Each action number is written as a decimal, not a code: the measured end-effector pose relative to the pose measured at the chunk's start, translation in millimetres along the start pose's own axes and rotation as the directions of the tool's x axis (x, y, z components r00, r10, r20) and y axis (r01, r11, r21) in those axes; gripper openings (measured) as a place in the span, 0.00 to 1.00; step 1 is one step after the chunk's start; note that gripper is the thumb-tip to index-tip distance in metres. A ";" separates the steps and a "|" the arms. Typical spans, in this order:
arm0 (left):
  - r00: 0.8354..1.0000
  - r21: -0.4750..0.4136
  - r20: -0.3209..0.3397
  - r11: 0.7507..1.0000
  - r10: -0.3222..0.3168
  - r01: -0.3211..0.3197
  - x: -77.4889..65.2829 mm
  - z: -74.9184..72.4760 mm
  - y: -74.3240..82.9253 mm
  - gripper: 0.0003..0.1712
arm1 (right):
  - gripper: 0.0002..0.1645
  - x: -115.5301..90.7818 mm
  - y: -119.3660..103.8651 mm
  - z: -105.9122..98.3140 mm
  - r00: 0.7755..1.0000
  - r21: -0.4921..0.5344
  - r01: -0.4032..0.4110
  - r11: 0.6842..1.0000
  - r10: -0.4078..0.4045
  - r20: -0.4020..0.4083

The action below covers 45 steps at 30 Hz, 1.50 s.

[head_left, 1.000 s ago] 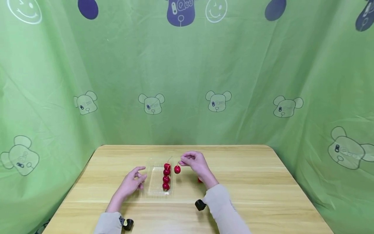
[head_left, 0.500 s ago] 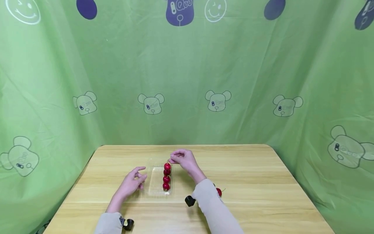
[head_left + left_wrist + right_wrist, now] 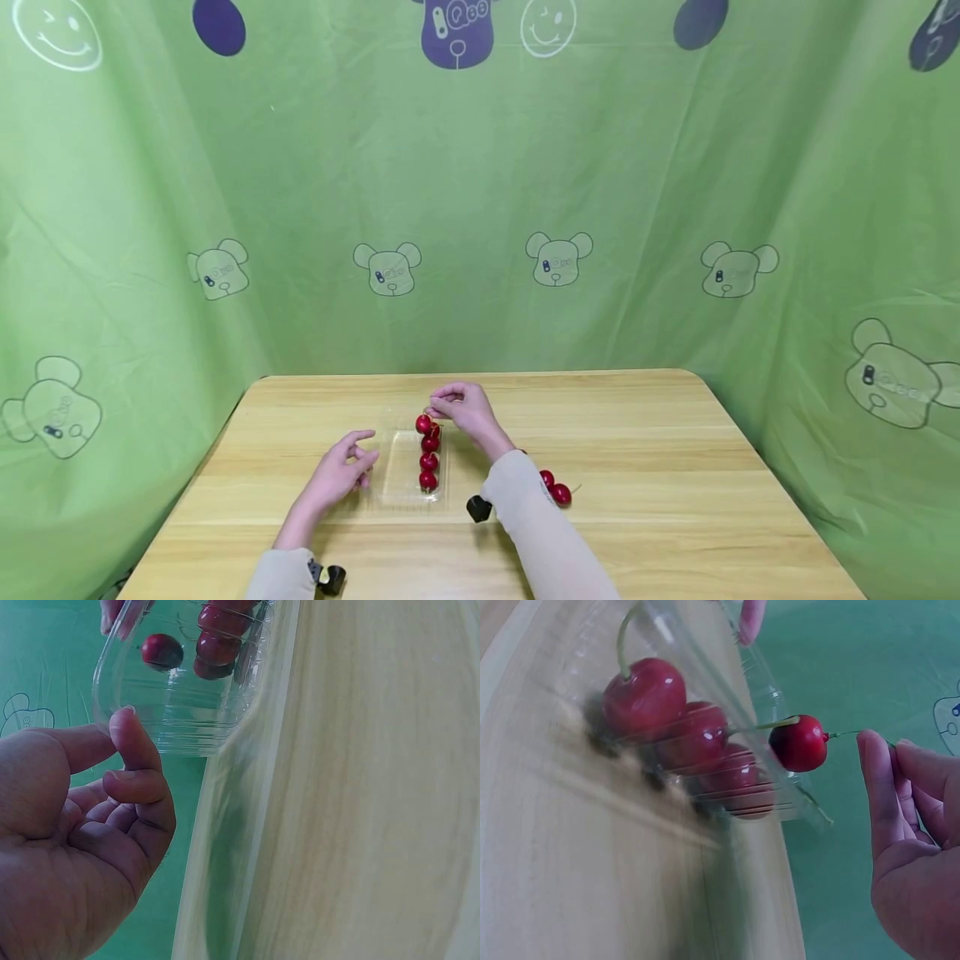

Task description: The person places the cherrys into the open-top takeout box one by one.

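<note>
My right hand [image 3: 467,410] pinches a red cherry [image 3: 799,743] by its thin stem between thumb and forefinger. That cherry hangs above the far end of a clear plastic box [image 3: 397,498]. Inside the box, several cherries [image 3: 429,461] stand in a row along its right side. At the box's left edge, my left hand [image 3: 337,471] has its fingers loosely bent, with the thumb and a fingertip at the rim in the left wrist view. Whether they press on the plastic cannot be told.
Loose cherries [image 3: 560,494] lie on the wooden table [image 3: 675,467] to the right, partly behind my right sleeve [image 3: 540,525]. A black wrist camera [image 3: 478,508] sticks out from that sleeve. A green curtain [image 3: 480,167] surrounds the table's far side and flanks.
My right hand has carried the cherry leftward, from beside the box to above its far end. More loose cherries show past the right sleeve. My left hand has stayed in place.
</note>
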<state>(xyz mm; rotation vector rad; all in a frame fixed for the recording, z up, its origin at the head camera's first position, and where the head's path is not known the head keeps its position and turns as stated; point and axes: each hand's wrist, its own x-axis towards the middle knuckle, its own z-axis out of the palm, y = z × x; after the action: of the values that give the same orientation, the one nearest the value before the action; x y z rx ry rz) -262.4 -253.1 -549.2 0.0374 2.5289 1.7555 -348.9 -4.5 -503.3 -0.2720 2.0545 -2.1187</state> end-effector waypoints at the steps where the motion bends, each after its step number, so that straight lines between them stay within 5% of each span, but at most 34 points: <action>1: 1.000 0.000 0.001 1.000 0.000 0.000 -0.1 0.0 0.4 0.32 | 0.10 0.7 0.9 0.0 1.000 -0.006 -0.003 1.000 0.003 -0.003; 10: 1.000 0.010 0.004 1.000 0.010 -0.010 0.4 0.5 1.3 0.31 | 0.09 8.4 10.2 3.5 0.999 -0.034 0.004 0.999 -0.006 -0.052; 30: 1.000 -0.001 -0.007 1.000 -0.003 0.003 -1.1 1.4 -1.7 0.31 | 0.04 2.4 22.1 16.8 0.996 -0.293 0.061 0.954 -0.077 -0.044; 45: 1.000 0.005 -0.004 1.000 0.007 -0.007 -1.1 0.8 -0.5 0.31 | 0.03 1.9 22.6 16.0 0.995 -0.330 0.051 0.943 -0.078 -0.068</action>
<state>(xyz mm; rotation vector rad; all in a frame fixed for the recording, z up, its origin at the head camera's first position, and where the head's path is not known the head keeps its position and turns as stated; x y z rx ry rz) -261.2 -252.6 -549.9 0.0434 2.5387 1.7541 -346.7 -21.2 -525.4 -0.3061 2.4761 -1.8388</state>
